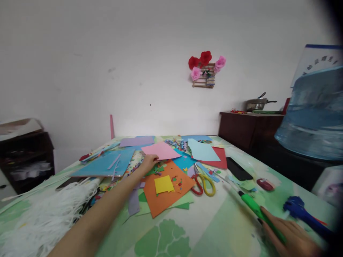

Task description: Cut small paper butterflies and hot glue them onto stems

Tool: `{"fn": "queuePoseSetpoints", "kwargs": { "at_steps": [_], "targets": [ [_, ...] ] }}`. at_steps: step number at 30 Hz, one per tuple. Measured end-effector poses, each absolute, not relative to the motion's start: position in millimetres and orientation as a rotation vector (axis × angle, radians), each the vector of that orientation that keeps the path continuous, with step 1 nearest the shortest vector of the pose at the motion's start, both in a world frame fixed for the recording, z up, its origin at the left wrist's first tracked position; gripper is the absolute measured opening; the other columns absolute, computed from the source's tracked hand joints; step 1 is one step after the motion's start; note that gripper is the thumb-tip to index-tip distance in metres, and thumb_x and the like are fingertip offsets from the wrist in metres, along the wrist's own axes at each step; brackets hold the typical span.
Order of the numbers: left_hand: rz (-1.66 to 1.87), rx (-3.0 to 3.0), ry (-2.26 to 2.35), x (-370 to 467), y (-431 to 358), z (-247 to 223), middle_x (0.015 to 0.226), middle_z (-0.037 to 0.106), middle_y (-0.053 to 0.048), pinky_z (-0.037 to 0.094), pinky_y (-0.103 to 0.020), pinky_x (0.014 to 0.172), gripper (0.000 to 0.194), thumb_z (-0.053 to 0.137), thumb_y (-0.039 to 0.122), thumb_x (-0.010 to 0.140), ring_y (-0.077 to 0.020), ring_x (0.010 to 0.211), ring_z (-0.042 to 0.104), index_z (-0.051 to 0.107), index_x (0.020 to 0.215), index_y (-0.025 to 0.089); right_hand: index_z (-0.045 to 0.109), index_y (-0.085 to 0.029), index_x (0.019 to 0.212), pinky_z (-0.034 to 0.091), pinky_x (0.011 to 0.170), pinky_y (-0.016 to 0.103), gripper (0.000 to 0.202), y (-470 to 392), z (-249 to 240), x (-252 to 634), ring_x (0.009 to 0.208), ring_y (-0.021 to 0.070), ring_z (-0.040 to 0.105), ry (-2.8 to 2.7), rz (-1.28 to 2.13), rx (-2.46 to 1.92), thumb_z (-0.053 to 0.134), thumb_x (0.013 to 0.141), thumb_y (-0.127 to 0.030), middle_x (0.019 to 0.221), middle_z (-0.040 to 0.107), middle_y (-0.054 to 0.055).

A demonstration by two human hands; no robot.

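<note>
While the right hand (288,230) grips a green tool (253,204), left hand (150,164) at pink paper (162,150), its hold unclear

left arm (107,204) outstretched, hand (149,163) fingers-down; right hand (293,233) curled, low and near

a paper square (163,184) lies on one sheet (155,205), with another sheet (163,151) behind; scissors (198,174), then a phone (239,169), lie rightward.

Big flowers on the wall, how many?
4, on a brown slatted rack: a ruffled red flower upper left, another red flower on top, a ruffled pink flower below the first, another pink flower upper right. More may be hidden.
</note>
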State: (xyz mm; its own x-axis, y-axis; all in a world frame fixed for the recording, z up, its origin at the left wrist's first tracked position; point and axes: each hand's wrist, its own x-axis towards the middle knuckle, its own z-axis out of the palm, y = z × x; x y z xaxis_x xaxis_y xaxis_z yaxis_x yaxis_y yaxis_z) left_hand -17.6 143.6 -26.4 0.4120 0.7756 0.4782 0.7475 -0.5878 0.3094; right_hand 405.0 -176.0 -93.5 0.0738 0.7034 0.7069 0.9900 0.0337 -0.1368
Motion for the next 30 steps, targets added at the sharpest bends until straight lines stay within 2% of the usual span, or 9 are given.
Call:
{"fn": "queuePoseSetpoints", "kwargs": {
  "at_steps": [4, 6, 8, 11, 13, 14, 20, 25, 30],
  "targets": [
    [1.105, 2.434, 1.435, -23.3, 124.6, -29.7, 0.087, 0.074, -0.010, 0.050, -0.036, 0.080, 0.011, 0.064, 0.015, 0.076, -0.0238, 0.083, 0.067, 0.072, 0.083, 0.015, 0.076, -0.024, 0.086, 0.048, 0.056, 0.044, 0.028, -150.6, -72.6, 381.6, 0.080, 0.0347, 0.064, -1.745, -0.846, -1.882, 0.049, 0.079, -0.032, 0.088, 0.074, 0.010],
    [1.198, 2.345, 1.443, -23.9, 113.7, -34.8, 0.092, 0.074, -0.010, 0.050, -0.037, 0.083, 0.015, 0.062, 0.013, 0.074, -0.0242, 0.086, 0.068, 0.072, 0.086, 0.016, 0.074, -0.023, 0.098, 0.048, 0.065, 0.046, 0.031, -136.1, -53.9, 354.0, 0.089, 0.0355, 0.062, -1.758, -0.827, -1.816, 0.050, 0.080, -0.029, 0.098, 0.073, 0.011],
    [1.283, 2.260, 1.440, -21.7, 104.3, -40.5, 0.095, 0.074, -0.009, 0.051, -0.037, 0.085, 0.019, 0.061, 0.010, 0.073, -0.0232, 0.090, 0.069, 0.072, 0.087, 0.016, 0.073, -0.020, 0.104, 0.048, 0.076, 0.045, 0.032, -118.2, -29.3, 318.8, 0.092, 0.0314, 0.061, -1.854, -0.590, -1.619, 0.052, 0.080, -0.027, 0.101, 0.071, 0.013],
    [1.377, 2.160, 1.411, -15.2, 93.4, -47.1, 0.094, 0.075, -0.009, 0.054, -0.034, 0.082, 0.020, 0.058, 0.006, 0.071, -0.0214, 0.089, 0.070, 0.072, 0.083, 0.015, 0.073, -0.022, 0.101, 0.043, 0.088, 0.045, 0.030, -82.0, 7.2, 262.0, 0.098, 0.0293, 0.059, -1.861, 0.018, -1.389, 0.055, 0.078, -0.024, 0.104, 0.070, 0.010],
    [1.418, 2.132, 1.381, -11.0, 86.9, -47.8, 0.093, 0.075, -0.009, 0.056, -0.034, 0.078, 0.019, 0.058, 0.006, 0.070, -0.0212, 0.087, 0.071, 0.072, 0.080, 0.014, 0.075, -0.021, 0.091, 0.042, 0.089, 0.043, 0.026, -53.0, 20.9, 228.5, 0.096, 0.0278, 0.060, -1.688, 0.616, -1.247, 0.064, 0.068, -0.019, 0.100, 0.072, 0.009],
    [1.435, 2.133, 1.363, -9.5, 83.3, -46.7, 0.094, 0.075, -0.009, 0.057, -0.034, 0.078, 0.019, 0.058, 0.007, 0.070, -0.0213, 0.087, 0.071, 0.073, 0.080, 0.014, 0.075, -0.020, 0.086, 0.045, 0.085, 0.040, 0.023, -38.4, 22.7, 214.4, 0.089, 0.0257, 0.062, -1.646, 0.737, -1.215, 0.064, 0.067, -0.019, 0.093, 0.073, 0.008],
    [1.446, 2.318, 1.164, -3.0, 53.5, -31.5, 0.104, 0.072, -0.008, 0.052, -0.041, 0.093, 0.018, 0.058, 0.013, 0.077, -0.0220, 0.098, 0.068, 0.074, 0.084, 0.019, 0.068, -0.016, 0.074, 0.052, 0.060, 0.027, 0.012, 10.7, -12.3, 173.0, 0.061, 0.0144, 0.065, -1.368, 1.179, -1.050, 0.061, 0.073, -0.026, 0.069, 0.071, 0.006],
    [1.442, 2.497, 0.929, 6.1, 30.2, -33.2, 0.115, 0.068, -0.008, 0.051, -0.040, 0.095, 0.019, 0.056, 0.018, 0.083, -0.0215, 0.104, 0.065, 0.073, 0.091, 0.022, 0.062, -0.017, 0.072, 0.054, 0.057, 0.026, 0.017, 3.8, -30.1, 179.6, 0.061, 0.0152, 0.067, -1.142, 1.356, -0.936, 0.067, 0.071, -0.034, 0.064, 0.069, 0.007],
    [1.465, 2.715, 0.615, 14.9, 15.1, -35.4, 0.116, 0.067, -0.010, 0.049, -0.039, 0.096, 0.017, 0.056, 0.017, 0.085, -0.0218, 0.112, 0.061, 0.070, 0.093, 0.021, 0.060, -0.017, 0.070, 0.053, 0.057, 0.025, 0.020, 3.1, -27.0, 187.5, 0.054, 0.0120, 0.063, -1.055, 1.352, -0.882, 0.076, 0.059, -0.023, 0.059, 0.064, 0.000]
  ]
}}
